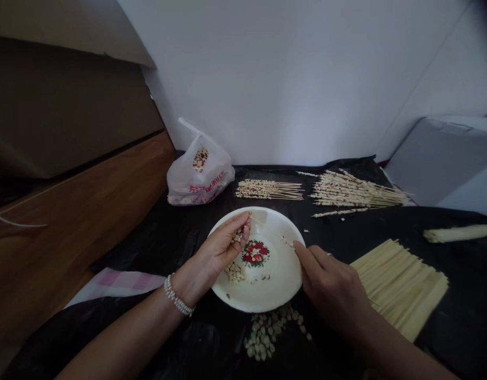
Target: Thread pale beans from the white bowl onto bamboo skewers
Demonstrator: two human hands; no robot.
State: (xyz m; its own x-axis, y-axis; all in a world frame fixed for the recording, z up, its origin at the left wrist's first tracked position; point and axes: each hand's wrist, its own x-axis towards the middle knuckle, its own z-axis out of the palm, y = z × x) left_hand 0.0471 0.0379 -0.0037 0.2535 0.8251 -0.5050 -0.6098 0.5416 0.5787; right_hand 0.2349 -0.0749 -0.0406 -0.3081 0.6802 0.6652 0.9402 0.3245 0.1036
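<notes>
My left hand (231, 237) is over the left side of a white bowl (291, 282) with a red flower print. Its fingers are closed on several small cream-coloured kernels (238, 235). Across the bowl, my right hand (326, 277) pinches a thin skewer (270, 229), whose far end reaches the left fingertips. A few kernels sit on this skewer near the right fingers. Inside the bowl lies a pile of loose kernels (236, 273), partly behind my left hand. Greenish-white pieces (263, 338) lie on the black sheet in front of the bowl.
Behind the bowl stand a white plastic bag (203, 182) of kernels and two groups of threaded skewers, a smaller one (255, 189) and a larger one (342, 190). Bare sticks (405, 285) lie at right, near a pale bundle (459, 233). A white wall (267, 79) rises behind.
</notes>
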